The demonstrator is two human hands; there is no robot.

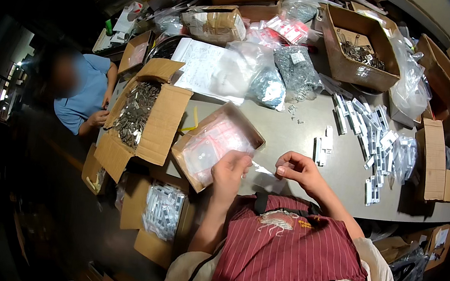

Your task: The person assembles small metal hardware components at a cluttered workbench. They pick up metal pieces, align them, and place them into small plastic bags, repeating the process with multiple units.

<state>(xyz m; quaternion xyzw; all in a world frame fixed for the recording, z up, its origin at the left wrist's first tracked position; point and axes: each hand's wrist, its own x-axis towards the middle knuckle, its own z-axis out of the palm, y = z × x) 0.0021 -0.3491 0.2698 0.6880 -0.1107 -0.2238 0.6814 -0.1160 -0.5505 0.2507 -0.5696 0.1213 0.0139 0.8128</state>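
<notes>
Across the grey table (pixel 277 137), at four o'clock from the nearest carton (pixel 250 130), our left hand (pixel 231 168) and right hand (pixel 301 171) are pinching clear film (pixel 262 169); probably light, limp and slippery, it is needing edge grips.

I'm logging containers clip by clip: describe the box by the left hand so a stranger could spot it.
At the grey table, find the person's left hand. By it sits a shallow cardboard box holding clear, red-marked bags. Unlike the flapped box of metal parts to its left, it has no raised flaps.
</notes>
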